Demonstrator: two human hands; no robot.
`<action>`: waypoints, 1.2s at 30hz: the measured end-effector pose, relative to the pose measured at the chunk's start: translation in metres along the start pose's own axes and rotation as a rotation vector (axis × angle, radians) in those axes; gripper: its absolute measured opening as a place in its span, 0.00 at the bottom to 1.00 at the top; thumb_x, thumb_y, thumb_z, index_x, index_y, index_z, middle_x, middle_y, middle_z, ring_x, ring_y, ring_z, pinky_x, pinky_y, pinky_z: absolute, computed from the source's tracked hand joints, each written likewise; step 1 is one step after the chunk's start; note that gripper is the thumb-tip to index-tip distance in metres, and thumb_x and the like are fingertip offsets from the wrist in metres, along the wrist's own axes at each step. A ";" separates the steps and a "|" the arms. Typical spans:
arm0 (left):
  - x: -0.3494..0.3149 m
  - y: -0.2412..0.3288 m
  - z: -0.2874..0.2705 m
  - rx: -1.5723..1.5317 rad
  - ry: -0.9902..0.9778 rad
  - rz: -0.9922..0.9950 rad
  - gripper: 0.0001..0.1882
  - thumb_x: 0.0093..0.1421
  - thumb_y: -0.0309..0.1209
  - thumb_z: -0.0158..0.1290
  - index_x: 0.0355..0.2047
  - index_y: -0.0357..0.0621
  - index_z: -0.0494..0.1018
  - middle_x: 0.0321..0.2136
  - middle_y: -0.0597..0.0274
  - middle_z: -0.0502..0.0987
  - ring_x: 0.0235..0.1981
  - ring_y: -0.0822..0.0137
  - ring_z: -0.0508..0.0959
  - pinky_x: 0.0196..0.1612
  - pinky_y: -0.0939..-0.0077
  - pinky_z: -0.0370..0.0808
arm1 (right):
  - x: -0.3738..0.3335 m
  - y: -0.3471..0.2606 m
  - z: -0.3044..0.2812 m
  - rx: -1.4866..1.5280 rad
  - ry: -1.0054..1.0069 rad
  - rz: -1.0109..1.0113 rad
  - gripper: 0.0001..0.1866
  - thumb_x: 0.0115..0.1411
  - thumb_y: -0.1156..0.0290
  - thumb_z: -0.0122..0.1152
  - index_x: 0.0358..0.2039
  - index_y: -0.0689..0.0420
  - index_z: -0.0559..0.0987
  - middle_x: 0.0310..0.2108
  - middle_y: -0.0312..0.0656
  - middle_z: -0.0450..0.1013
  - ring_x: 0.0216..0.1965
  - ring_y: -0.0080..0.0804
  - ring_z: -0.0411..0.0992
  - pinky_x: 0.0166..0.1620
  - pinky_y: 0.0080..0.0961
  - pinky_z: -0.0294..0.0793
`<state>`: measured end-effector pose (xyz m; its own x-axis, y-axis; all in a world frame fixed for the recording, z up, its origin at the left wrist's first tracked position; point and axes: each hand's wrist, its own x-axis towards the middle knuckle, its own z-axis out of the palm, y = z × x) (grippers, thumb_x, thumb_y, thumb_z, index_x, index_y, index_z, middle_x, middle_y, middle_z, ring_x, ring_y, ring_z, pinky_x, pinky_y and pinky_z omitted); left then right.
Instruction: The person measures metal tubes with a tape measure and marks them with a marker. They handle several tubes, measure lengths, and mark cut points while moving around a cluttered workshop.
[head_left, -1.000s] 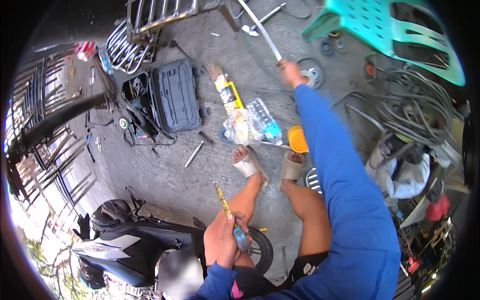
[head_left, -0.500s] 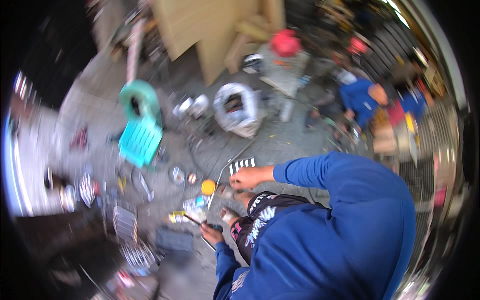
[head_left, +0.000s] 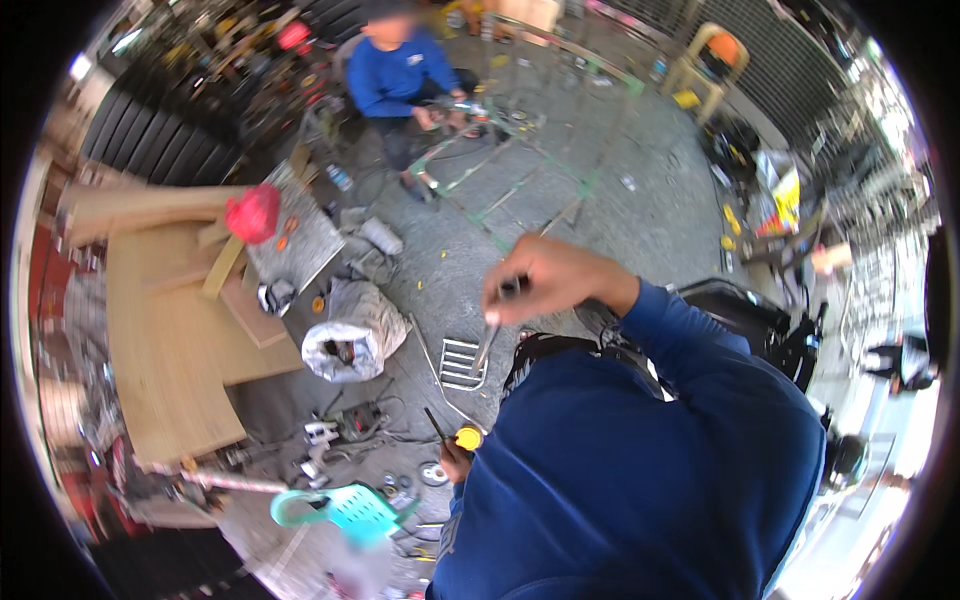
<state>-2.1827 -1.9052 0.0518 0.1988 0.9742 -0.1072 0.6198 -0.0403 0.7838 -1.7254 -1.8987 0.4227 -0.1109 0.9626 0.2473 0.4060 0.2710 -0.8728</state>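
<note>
My right hand (head_left: 560, 278) is raised in front of me, blurred, with its fingers closed around a thin metal rod-like tool (head_left: 485, 352) that points down. A dark round part shows between the fingers; the tool's exact kind is unclear. Below it on the floor lies a small metal rack with white bars (head_left: 460, 365). My left hand (head_left: 456, 462) is low beside my body, closed on a thin dark stick-like tool (head_left: 434, 424). A yellow round lid (head_left: 468, 438) is close to that hand.
A co-worker in blue (head_left: 395, 75) sits ahead beside a metal frame (head_left: 520, 185). A white sack (head_left: 345, 350) stands at the left, near wooden boards (head_left: 160, 340) and a turquoise plastic chair (head_left: 360, 512). A black motorcycle (head_left: 740, 315) is close on my right.
My view has turned to the right, bringing the co-worker and metal frame ahead. My right hand has risen from low near my feet. The left hand still grips the dark tool.
</note>
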 end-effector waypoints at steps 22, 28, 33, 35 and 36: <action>0.298 0.517 0.329 -0.269 -1.139 0.786 0.19 0.78 0.42 0.40 0.47 0.36 0.70 0.24 0.61 0.70 0.25 0.67 0.73 0.31 0.70 0.69 | -0.206 -0.019 -0.193 0.159 1.827 -0.253 0.22 0.70 0.70 0.58 0.20 0.51 0.60 0.16 0.30 0.54 0.17 0.20 0.51 0.24 0.26 0.50; 0.244 0.648 0.419 -0.520 -1.369 0.769 0.15 0.74 0.37 0.42 0.46 0.37 0.69 0.27 0.59 0.71 0.25 0.68 0.73 0.33 0.72 0.72 | -0.287 0.022 -0.215 -0.127 2.224 -0.390 0.19 0.65 0.67 0.59 0.21 0.52 0.61 0.14 0.31 0.54 0.15 0.23 0.51 0.23 0.29 0.50; 0.220 0.771 0.508 -0.609 -1.416 0.669 0.11 0.73 0.34 0.43 0.42 0.40 0.70 0.28 0.60 0.74 0.26 0.70 0.75 0.30 0.73 0.71 | -0.383 0.098 -0.277 -0.192 2.422 -0.367 0.22 0.64 0.60 0.56 0.18 0.50 0.58 0.12 0.30 0.49 0.13 0.22 0.47 0.21 0.29 0.50; 0.206 0.839 0.560 -0.612 -1.380 0.774 0.12 0.75 0.35 0.43 0.40 0.40 0.71 0.27 0.60 0.75 0.26 0.70 0.76 0.30 0.73 0.71 | -0.419 0.124 -0.329 -0.150 2.414 -0.388 0.19 0.67 0.63 0.53 0.20 0.49 0.59 0.13 0.30 0.50 0.14 0.19 0.48 0.22 0.27 0.51; 0.198 0.872 0.588 -0.580 -1.353 0.797 0.13 0.76 0.36 0.43 0.39 0.40 0.71 0.27 0.61 0.75 0.26 0.71 0.76 0.30 0.73 0.71 | -0.434 0.133 -0.355 -0.106 2.398 -0.407 0.20 0.68 0.65 0.52 0.20 0.48 0.58 0.13 0.29 0.50 0.14 0.19 0.47 0.22 0.26 0.51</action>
<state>-1.1567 -1.8780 0.3541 0.9630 -0.1414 0.2295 -0.2338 -0.0143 0.9722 -1.3014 -2.2821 0.3490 0.5779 -0.7809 0.2371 0.6694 0.2875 -0.6850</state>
